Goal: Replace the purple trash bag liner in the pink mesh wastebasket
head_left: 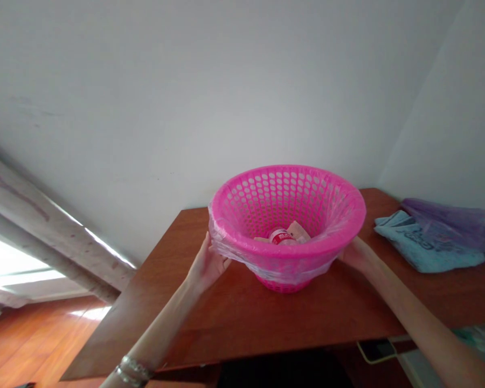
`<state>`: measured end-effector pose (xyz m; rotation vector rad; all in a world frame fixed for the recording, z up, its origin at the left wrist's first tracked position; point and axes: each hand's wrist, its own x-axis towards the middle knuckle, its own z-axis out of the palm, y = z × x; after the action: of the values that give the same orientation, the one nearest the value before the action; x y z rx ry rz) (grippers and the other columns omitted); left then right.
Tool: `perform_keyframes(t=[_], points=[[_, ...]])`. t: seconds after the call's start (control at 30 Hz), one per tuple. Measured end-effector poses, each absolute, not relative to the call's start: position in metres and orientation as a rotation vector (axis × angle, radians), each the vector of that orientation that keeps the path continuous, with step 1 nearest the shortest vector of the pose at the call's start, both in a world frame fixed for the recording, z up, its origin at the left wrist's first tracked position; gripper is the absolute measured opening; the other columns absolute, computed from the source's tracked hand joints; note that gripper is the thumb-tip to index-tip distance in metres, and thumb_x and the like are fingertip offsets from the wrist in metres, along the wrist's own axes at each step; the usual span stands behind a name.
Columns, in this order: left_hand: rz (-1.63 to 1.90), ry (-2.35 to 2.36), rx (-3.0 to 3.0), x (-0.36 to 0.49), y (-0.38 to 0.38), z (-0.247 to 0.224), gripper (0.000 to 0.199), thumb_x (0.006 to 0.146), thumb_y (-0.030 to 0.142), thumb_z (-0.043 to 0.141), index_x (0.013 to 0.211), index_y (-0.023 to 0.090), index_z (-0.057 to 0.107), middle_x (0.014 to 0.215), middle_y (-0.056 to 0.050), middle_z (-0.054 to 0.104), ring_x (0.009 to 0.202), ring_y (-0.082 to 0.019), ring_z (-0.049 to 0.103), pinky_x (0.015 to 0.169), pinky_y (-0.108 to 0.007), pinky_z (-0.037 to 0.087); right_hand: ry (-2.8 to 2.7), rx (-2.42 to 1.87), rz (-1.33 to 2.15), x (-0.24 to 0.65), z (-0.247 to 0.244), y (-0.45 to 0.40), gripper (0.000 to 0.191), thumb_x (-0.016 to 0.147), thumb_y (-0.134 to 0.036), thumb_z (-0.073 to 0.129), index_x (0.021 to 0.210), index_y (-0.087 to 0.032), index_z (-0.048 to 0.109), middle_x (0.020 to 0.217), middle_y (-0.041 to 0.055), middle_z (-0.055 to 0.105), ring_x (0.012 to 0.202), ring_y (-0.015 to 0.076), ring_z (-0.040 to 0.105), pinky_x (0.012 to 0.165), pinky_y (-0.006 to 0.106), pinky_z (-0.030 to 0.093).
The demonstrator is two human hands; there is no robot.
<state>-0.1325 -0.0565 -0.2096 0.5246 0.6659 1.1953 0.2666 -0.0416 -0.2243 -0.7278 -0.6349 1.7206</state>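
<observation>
A pink perforated plastic basket (275, 196) stands on a reddish-brown wooden table (234, 318), its rim wrapped by a clear plastic liner (230, 250). Inside lie a small bottle with a red label (282, 237) and a crumpled pale paper packet (298, 231). My left hand (206, 264) grips the basket's left side at the rim, over the liner. My right hand (358, 254) holds the right side, its fingers hidden behind the basket. A metal bracelet (132, 371) circles my left wrist.
A folded light-blue cloth (426, 242) and a purple plastic bag (448, 221) lie at the table's right. White walls rise behind the table. A bright window (16, 264) and wooden floor (32, 345) show at left, below the table's near edge.
</observation>
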Motion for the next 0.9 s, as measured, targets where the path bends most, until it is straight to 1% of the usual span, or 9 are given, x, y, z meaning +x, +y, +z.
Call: perform_keyframes(t=[0.1,0.17,0.23,0.37,0.43,0.53,0.67,0.8,0.9], points=[[1.181,0.692,0.464,-0.128,-0.08,-0.213,0.017,0.093,0.016,0.049,0.087,0.015,0.064,0.083,-0.006,0.074,0.075,-0.015,0.071,0.072,-0.025,0.059,-0.539,-0.751,1.755,0.272,-0.247,-0.058,0.007,0.085,-0.016,0.059,0.089,-0.016,0.065,0.08,0.0012,0.071,0.07,0.0117,0.068,0.065,0.022,0.058],[1.206,0.691,0.427,-0.125,-0.092,-0.215,0.018,0.091,0.01,0.047,0.088,0.015,0.064,0.087,-0.007,0.074,0.08,-0.016,0.071,0.077,-0.027,0.059,-0.472,-0.73,1.744,0.272,-0.258,-0.069,0.009,0.083,-0.012,0.06,0.089,-0.017,0.065,0.083,0.0007,0.071,0.071,0.0113,0.069,0.067,0.021,0.059],[1.24,0.687,0.378,-0.125,-0.101,-0.218,0.021,0.09,0.006,0.045,0.09,0.014,0.064,0.088,-0.007,0.074,0.082,-0.016,0.072,0.079,-0.028,0.059,-0.41,-0.695,1.738,0.272,-0.264,-0.077,0.011,0.082,-0.009,0.06,0.086,-0.017,0.064,0.083,0.0,0.071,0.068,0.0099,0.068,0.064,0.018,0.058],[1.245,0.723,0.292,-0.13,-0.113,-0.226,0.024,0.087,0.0,0.043,0.083,0.015,0.061,0.072,-0.002,0.072,0.065,-0.014,0.07,0.063,-0.023,0.06,-0.276,-0.667,1.718,0.274,-0.265,-0.081,0.016,0.082,-0.003,0.055,0.084,-0.017,0.063,0.078,-0.0003,0.07,0.064,0.0085,0.067,0.062,0.016,0.058],[1.211,0.723,0.319,-0.132,-0.118,-0.23,0.02,0.083,-0.001,0.048,0.081,0.016,0.059,0.069,-0.001,0.071,0.059,-0.013,0.069,0.059,-0.021,0.059,-0.247,-0.679,1.716,0.276,-0.264,-0.078,0.019,0.083,-0.002,0.051,0.083,-0.017,0.063,0.077,0.0008,0.07,0.065,0.0088,0.067,0.065,0.017,0.058],[1.143,0.721,0.42,-0.131,-0.123,-0.234,0.013,0.079,0.001,0.059,0.082,0.014,0.061,0.072,-0.002,0.07,0.059,-0.012,0.067,0.06,-0.021,0.059,-0.284,-0.715,1.754,0.278,-0.262,-0.072,0.021,0.083,-0.002,0.048,0.082,-0.016,0.064,0.078,0.0022,0.071,0.066,0.0099,0.068,0.068,0.019,0.059],[1.088,0.791,0.555,-0.136,-0.121,-0.233,0.009,0.075,0.007,0.07,0.083,0.009,0.066,0.069,-0.003,0.067,0.055,-0.009,0.063,0.062,-0.021,0.059,-0.386,-0.76,1.797,0.281,-0.259,-0.065,0.02,0.081,-0.002,0.05,0.08,-0.015,0.065,0.077,0.0026,0.071,0.064,0.0106,0.067,0.063,0.018,0.058],[1.145,0.905,0.675,-0.155,-0.115,-0.231,0.011,0.071,0.007,0.075,0.079,0.008,0.068,0.073,-0.006,0.069,0.064,-0.013,0.066,0.066,-0.021,0.057,-0.513,-0.807,1.815,0.292,-0.259,-0.063,0.016,0.08,-0.006,0.055,0.082,-0.017,0.065,0.079,0.0025,0.071,0.065,0.0117,0.067,0.064,0.022,0.058],[1.135,0.934,0.702,-0.169,-0.113,-0.228,0.012,0.07,0.005,0.074,0.082,0.008,0.07,0.079,-0.009,0.072,0.072,-0.016,0.069,0.074,-0.025,0.057,-0.559,-0.831,1.827,0.303,-0.26,-0.06,0.012,0.079,-0.011,0.057,0.084,-0.018,0.065,0.082,0.004,0.071,0.068,0.0136,0.068,0.067,0.025,0.058]])
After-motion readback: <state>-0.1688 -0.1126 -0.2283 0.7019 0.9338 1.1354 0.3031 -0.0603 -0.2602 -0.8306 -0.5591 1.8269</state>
